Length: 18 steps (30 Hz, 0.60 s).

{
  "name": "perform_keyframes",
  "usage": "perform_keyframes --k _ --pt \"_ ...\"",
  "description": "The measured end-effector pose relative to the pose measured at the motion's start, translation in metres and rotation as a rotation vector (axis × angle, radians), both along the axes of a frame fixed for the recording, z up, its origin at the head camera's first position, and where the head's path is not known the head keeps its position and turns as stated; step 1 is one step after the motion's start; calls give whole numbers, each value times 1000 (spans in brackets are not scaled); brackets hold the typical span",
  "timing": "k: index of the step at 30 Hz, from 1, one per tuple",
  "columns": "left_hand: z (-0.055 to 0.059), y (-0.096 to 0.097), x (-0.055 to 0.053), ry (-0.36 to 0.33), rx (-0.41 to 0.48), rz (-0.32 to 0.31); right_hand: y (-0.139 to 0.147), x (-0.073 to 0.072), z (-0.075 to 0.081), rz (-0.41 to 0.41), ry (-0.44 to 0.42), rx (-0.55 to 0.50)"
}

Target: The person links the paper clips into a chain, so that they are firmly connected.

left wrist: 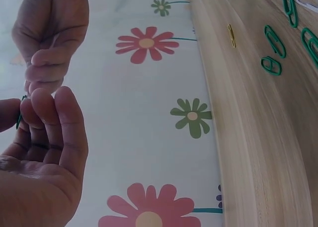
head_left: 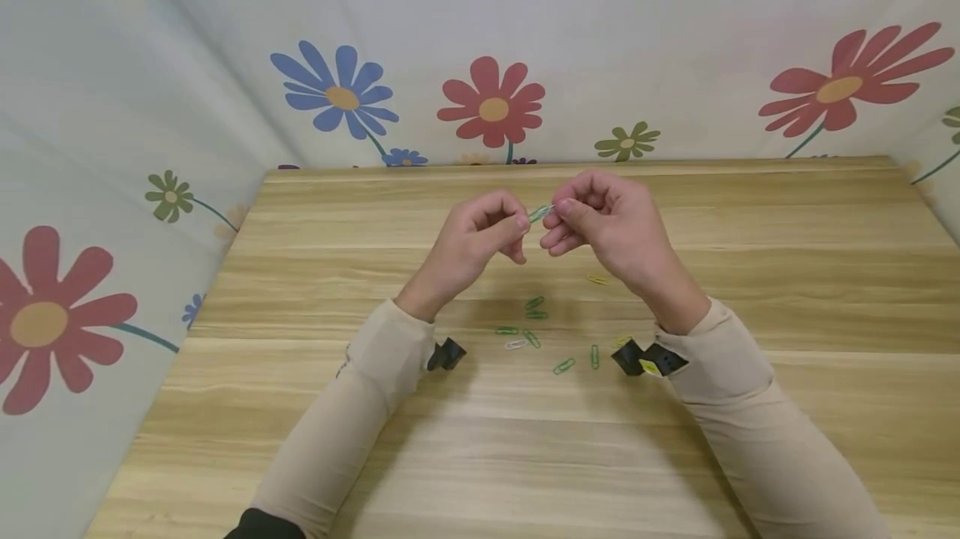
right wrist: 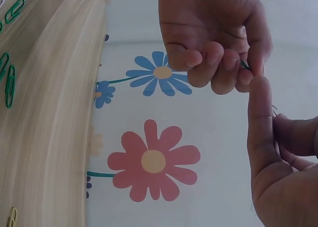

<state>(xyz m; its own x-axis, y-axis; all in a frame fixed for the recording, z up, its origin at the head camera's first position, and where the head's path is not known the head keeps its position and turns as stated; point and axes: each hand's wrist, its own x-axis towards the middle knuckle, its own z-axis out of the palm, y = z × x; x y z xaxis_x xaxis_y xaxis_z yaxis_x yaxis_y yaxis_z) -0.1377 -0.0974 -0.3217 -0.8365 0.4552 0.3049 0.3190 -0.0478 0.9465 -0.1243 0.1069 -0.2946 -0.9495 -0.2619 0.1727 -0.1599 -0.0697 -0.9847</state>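
Raised above the far part of the wooden table (head_left: pixel 360 222), both hands meet fingertip to fingertip. The left hand (head_left: pixel 480 235) pinches a green paper clip (head_left: pixel 537 215) between thumb and fingers; its dark green wire also shows in the left wrist view beside the thumb, where the clip (left wrist: pixel 20 115) is partly covered. Opposite it, the right hand (head_left: pixel 618 227) pinches a small pale paper clip (head_left: pixel 552 207) between thumb and index finger, mostly hidden by the fingertips. The two clips touch or overlap; whether they are linked I cannot tell.
Below the hands lie several loose green paper clips (head_left: pixel 532 338), a white one (head_left: pixel 515 345) and a yellow one (head_left: pixel 597 280). Another yellow clip (head_left: pixel 623 341) lies by the black right wrist camera (head_left: pixel 647 358). A flower-printed cloth (head_left: pixel 675 47) hangs behind the table's far edge.
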Motion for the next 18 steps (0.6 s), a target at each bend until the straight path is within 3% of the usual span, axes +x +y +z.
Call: perform_keyframes --k 9,18 --pt "-2 0 -3 -28 -53 -28 7 0 8 -58 61 86" --pt "-4 2 -7 -14 -115 -79 10 7 21 -43 210 391"
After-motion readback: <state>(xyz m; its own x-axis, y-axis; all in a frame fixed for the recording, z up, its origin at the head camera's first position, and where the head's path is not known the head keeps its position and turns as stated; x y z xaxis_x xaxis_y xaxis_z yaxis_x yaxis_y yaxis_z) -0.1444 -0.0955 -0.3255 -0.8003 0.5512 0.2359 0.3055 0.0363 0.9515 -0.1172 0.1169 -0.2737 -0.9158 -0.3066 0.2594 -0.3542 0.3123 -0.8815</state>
